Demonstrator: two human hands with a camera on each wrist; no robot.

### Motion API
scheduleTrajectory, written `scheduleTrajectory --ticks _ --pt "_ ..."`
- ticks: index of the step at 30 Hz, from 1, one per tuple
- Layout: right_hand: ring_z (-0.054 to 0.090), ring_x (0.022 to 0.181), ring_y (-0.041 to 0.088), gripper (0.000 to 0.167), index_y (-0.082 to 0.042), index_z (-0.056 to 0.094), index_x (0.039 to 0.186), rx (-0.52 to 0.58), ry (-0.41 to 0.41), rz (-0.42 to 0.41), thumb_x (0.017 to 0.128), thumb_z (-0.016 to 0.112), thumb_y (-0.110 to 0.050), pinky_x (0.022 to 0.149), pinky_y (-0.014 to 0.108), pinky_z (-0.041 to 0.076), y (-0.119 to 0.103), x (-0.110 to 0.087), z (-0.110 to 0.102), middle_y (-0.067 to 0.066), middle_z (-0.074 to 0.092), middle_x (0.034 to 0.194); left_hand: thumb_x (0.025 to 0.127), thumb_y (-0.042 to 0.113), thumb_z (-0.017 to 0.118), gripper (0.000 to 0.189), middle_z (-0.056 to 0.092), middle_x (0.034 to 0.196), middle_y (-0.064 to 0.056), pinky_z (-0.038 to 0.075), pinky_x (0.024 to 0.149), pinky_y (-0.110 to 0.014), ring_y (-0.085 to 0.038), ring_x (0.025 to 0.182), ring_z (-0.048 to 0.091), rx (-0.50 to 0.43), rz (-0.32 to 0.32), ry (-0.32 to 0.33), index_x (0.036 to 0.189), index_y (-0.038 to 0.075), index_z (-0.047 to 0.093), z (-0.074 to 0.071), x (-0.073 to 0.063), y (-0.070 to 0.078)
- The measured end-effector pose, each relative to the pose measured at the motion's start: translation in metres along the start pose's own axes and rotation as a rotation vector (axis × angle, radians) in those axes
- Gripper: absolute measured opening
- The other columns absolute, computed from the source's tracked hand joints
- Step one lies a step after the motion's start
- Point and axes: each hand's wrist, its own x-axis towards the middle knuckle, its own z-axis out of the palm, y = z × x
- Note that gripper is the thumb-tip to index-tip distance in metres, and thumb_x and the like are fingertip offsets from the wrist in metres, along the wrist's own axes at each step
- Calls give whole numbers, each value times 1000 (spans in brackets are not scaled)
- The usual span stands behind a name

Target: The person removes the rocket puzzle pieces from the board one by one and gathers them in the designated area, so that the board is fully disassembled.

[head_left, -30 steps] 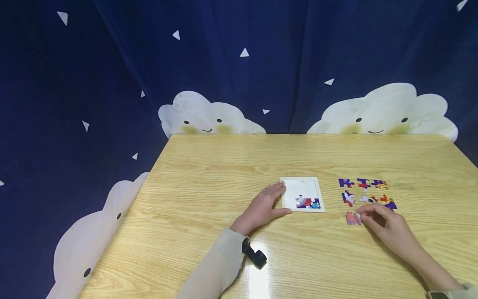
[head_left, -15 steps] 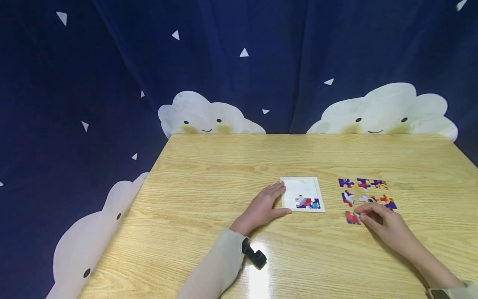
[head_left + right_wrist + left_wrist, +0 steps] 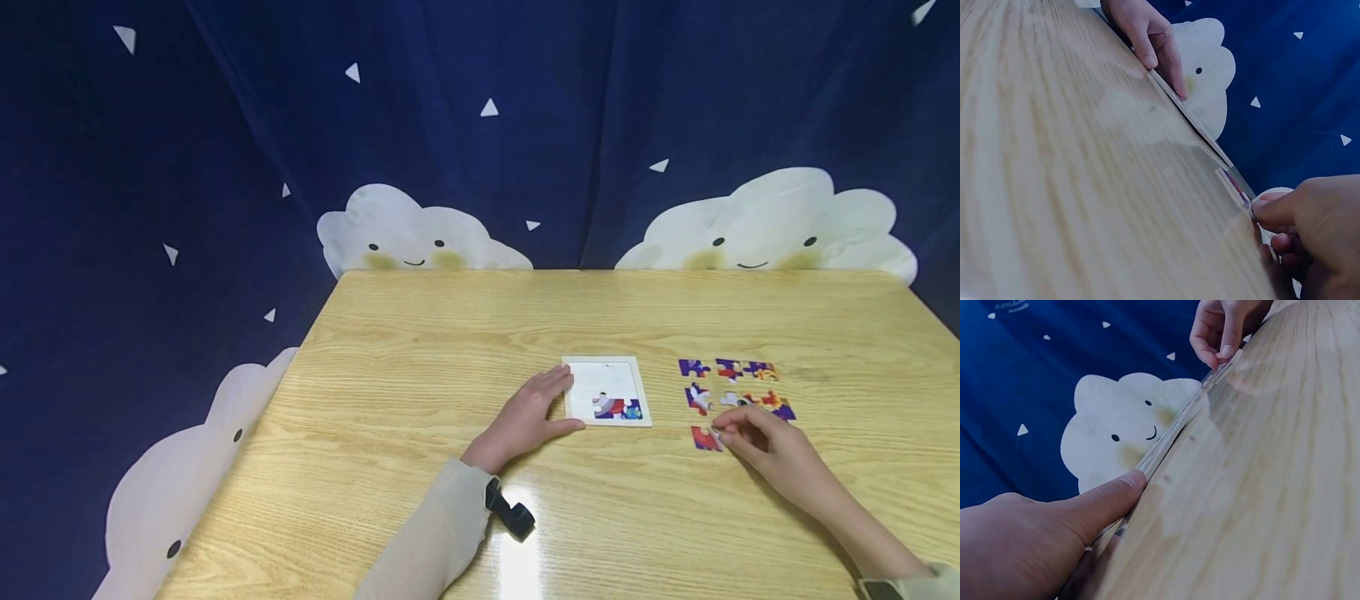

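A square white puzzle tray point(image 3: 603, 375) lies on the table, with joined picture pieces point(image 3: 618, 408) in its lower right part. My left hand point(image 3: 523, 415) rests against the tray's left side, thumb at the lower corner and fingers extended on the upper edge. To the right, my right hand point(image 3: 780, 454) pinches a red and purple puzzle piece point(image 3: 705, 438) between thumb and fingertips. That piece appears tilted in the right wrist view, one edge raised. Just beyond this hand lie more loose puzzle pieces, including a white and purple one point(image 3: 697, 398).
Across the back row are several pieces, one purple point(image 3: 693, 367) and one with orange point(image 3: 763, 370). Another orange and purple piece point(image 3: 782, 407) is partly behind the right hand. The wooden table point(image 3: 420, 350) ends at a dark blue curtain point(image 3: 450, 150) with clouds.
The puzzle piece in my right fingers has turned slightly, its red face showing more clearly and shifted a little left. My left hand and the tray stay put.
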Motion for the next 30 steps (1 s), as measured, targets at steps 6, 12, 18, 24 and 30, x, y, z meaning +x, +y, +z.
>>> scheduleTrajectory --ticks 6,12,18,24,30 --pt "45 65 0 16 -11 67 99 63 33 48 87 70 -1 53 18 37 1 -3 -4 -13 58 80 90 48 65 75 32 160 -5 24 125 -37 -19 150 28 -4 1 -3 149 8 40 0 0 0" --pt "48 67 -4 22 -10 67 97 64 107 30 82 74 4 54 11 41 -3 -2 -3 -16 56 78 91 49 64 75 32 160 -5 25 125 -36 -19 150 29 10 6 -4 149 8 40 -1 1 0" --pt "50 66 -6 25 -8 68 95 80 130 -11 77 75 8 55 9 42 -8 5 4 -18 57 78 91 49 64 75 33 160 -6 25 125 -36 -19 150 30 22 11 5 149 8 40 -1 1 0" --pt "50 65 -6 25 -8 68 95 75 115 -43 77 75 8 53 10 42 -17 17 14 -17 57 79 91 49 64 75 32 160 -6 25 125 -36 -19 150 29 9 6 0 149 8 40 -1 -1 -1" --pt "47 63 -4 24 -8 68 96 56 100 -64 79 75 6 51 12 39 -22 31 26 -11 60 79 91 48 64 75 32 160 -5 24 125 -37 -19 150 28 0 1 -6 149 8 39 -1 -1 0"
